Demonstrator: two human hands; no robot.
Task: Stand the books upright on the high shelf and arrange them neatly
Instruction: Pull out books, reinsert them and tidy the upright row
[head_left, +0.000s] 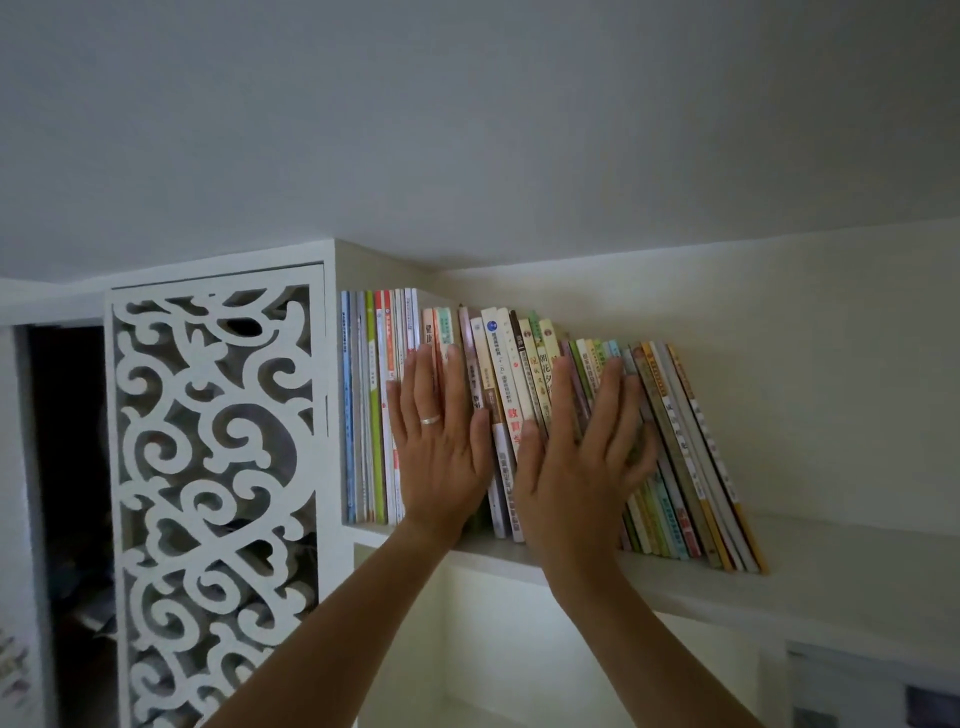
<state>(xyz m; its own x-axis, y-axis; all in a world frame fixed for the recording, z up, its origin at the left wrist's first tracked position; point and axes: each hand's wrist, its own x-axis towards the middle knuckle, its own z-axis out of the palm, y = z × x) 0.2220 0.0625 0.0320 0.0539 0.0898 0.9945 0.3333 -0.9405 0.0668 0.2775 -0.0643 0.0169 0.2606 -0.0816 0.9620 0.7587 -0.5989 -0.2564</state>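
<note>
Both palms are flat on the spines of the books (519, 415), which fill the high shelf (675, 587) from the carved white panel (218, 467) outward and lean toward it at the far end, bare shelf beyond. The left hand (441, 447), fingers (426, 379) extended side by side, sits nearer the panel; the right hand (582, 467), fingers slightly spread, presses the leaning ones. Both hands hide the lower spines behind them.
</note>
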